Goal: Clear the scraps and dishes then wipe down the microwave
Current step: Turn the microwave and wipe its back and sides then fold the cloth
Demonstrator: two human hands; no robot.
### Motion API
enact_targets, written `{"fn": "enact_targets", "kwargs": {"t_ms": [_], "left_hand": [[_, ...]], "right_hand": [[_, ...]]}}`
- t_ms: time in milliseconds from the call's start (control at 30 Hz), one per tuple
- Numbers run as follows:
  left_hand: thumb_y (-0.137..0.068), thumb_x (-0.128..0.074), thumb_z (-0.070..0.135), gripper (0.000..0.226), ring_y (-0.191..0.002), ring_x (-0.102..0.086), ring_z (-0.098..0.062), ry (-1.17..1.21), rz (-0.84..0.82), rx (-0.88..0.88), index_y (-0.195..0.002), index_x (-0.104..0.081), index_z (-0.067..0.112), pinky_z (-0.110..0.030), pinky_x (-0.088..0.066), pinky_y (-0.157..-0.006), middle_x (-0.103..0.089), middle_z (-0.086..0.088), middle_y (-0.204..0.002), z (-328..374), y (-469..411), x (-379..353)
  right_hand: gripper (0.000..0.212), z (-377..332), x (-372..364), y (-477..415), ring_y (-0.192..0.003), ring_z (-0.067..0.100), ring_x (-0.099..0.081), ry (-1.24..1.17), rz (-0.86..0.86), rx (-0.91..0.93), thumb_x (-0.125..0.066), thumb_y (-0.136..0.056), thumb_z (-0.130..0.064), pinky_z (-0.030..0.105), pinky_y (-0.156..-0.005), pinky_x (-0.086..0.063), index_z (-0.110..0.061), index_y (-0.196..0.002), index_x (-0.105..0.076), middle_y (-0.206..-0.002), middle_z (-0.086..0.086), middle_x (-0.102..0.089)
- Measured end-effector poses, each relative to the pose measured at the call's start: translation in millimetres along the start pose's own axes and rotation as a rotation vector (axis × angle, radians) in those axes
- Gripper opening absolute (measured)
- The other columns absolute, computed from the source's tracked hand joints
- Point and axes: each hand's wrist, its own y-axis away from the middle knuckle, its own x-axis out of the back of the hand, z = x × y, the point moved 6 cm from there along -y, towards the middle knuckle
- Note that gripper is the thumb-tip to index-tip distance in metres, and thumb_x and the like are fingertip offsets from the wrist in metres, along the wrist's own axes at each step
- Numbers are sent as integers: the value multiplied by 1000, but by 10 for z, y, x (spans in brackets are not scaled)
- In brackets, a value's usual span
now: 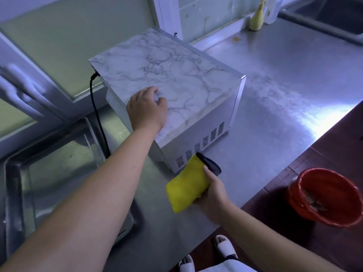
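Bare left forearm (pixel 88 203) closest to the lens, left grip (pixel 146 108) resting on the marble-patterned top of the microwave (pixel 176 75), fingers curled in, nothing seen in them. Right grip (pixel 213 195) pinched round a folded yellow cloth (pixel 186 185), thumb on top, the cloth's dark corner right at the microwave's vented side. Microwave standing on the steel tabletop (pixel 284 95). Black power cord (pixel 98 114) trailing down from the microwave's back corner, steel basin (pixel 59 163) just beyond the cord. Red bucket (pixel 324 197) on the dark floor, well apart from the microwave, past the tabletop's edge. Pale yellow object (pixel 257 18), too blurred to identify, by the window behind the microwave. White sandals (pixel 224 246) on the floor below the right grip.
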Motion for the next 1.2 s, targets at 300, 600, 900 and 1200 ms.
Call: {"fn": "enact_targets", "kwargs": {"t_ms": [300,600,900,1200], "left_hand": [[-92,-46,32,40,-129,-44,-23,15,17,-5,-130,-58,25,-39,-30,-113,-57,5,-137,0,-7,6],[-92,-46,32,37,-128,-43,-22,-19,24,6,-127,-58,27,-38,-29,-110,-56,6,-135,15,-20,-7],[-94,-43,31,40,-128,-43,-22,-26,-6,11,-131,-56,25,-38,-31,-110,-56,5,-136,47,23,14],[-94,-42,32,42,-127,-44,-25,-44,-11,16,-133,-56,24,-39,-34,-107,-56,3,-137,74,32,28]], "right_hand": [[44,-1972,331,-690,-110,16,-57,32,306,405,-53,-94,-56,43,-97,-47,-31,-129,-50,-117,-8,-58],[80,-803,-354,-823,-128,11,-53,-64,175,327,-66,-82,-57,34,-112,-40,-21,-148,-41,-144,-6,-54],[53,485,-395,-298,-132,13,-47,277,-175,-76,-48,-100,-46,31,-115,-30,-22,-147,-42,-144,-5,-52],[17,-738,696,-391,-75,24,-67,88,146,79,-54,-99,-26,36,-78,-53,-13,-98,-64,-82,7,-72]]}}
